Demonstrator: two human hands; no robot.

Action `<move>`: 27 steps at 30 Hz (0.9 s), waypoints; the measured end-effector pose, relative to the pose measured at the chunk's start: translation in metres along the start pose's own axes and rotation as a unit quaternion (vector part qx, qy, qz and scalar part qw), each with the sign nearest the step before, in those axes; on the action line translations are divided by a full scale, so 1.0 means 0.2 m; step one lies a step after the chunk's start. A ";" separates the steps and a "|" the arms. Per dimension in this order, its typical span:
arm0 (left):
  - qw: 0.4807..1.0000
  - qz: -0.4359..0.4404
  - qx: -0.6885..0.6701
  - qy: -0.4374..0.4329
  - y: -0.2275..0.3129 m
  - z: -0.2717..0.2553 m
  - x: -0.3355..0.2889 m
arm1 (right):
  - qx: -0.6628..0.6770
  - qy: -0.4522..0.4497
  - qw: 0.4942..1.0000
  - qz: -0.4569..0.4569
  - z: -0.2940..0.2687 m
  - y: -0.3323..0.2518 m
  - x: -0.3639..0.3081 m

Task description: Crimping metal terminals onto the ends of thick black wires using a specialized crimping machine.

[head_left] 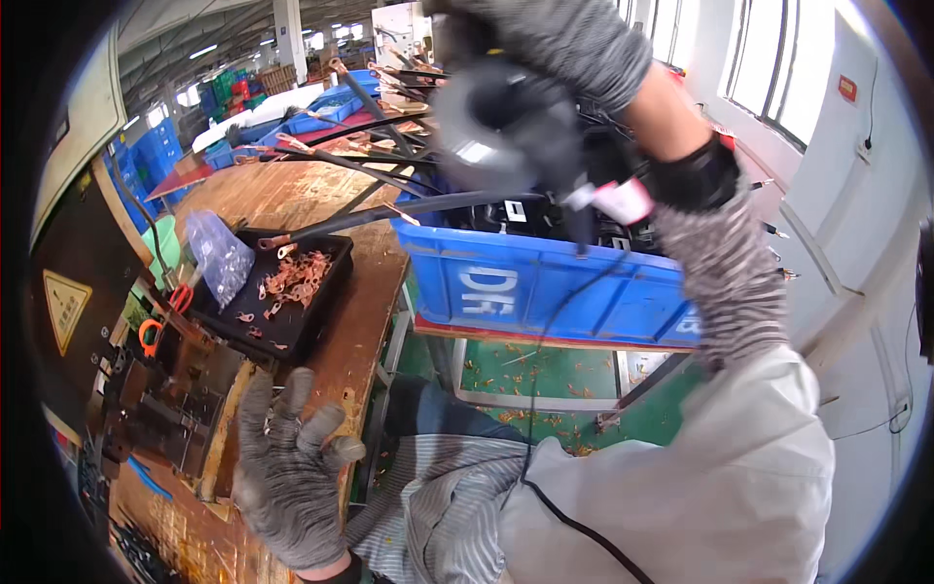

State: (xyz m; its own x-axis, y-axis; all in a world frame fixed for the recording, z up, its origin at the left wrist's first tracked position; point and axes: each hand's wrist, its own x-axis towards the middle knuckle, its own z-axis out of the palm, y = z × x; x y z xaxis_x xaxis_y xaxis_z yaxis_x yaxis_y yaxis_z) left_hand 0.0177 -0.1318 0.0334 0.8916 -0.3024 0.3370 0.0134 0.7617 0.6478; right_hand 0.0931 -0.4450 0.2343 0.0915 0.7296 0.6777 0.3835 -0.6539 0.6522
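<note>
My left hand (297, 467), in a grey knit glove, is at the lower left beside the edge of a wooden bench, fingers spread and nothing in them. High at the top, my right hand (574, 49), gloved the same way, is closed on a dark coiled black cable (511, 127) smeared by motion; its fingers are partly cut off and blurred. A pinkish-white label (623, 201) shows near it. The coil is above a blue crate (545, 287) filled with black parts. One thick black cable (389, 211) reaches left from there, its copper lug over a black tray (302, 336).
Loose copper lugs (297, 279) and a clear plastic bag (220, 258) lie in the tray. Orange-handled scissors (151, 336) are beside a dark machine (175, 389). More lugged cables (365, 97) stick out over the bench (282, 200). A thin black cord (533, 409) hangs before me.
</note>
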 end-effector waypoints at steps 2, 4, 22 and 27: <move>0.999 -0.001 -0.011 0.031 0.00 -0.12 -0.02 | 0.270 -0.143 0.872 0.382 -0.12 -0.07 0.03; 0.998 -0.021 -0.035 0.043 -0.04 -0.15 -0.01 | 0.263 -0.212 0.850 0.405 -0.07 0.04 -0.12; 0.646 0.316 0.660 -0.218 -0.30 0.12 0.75 | -0.045 -0.451 0.866 0.211 0.02 -0.01 -0.48; 0.495 0.214 0.750 -0.384 -0.48 0.23 1.01 | 0.033 -0.493 0.850 0.184 0.09 -0.06 -0.47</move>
State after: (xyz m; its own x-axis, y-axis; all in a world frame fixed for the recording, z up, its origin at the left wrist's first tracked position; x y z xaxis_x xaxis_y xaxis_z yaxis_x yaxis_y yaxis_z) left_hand 0.1749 -0.2927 0.0704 0.2253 -0.8638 0.4506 -0.9662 -0.2576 -0.0108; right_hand 0.0962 -0.5027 0.1569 0.9289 0.3137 0.1969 0.2108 -0.8849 0.4153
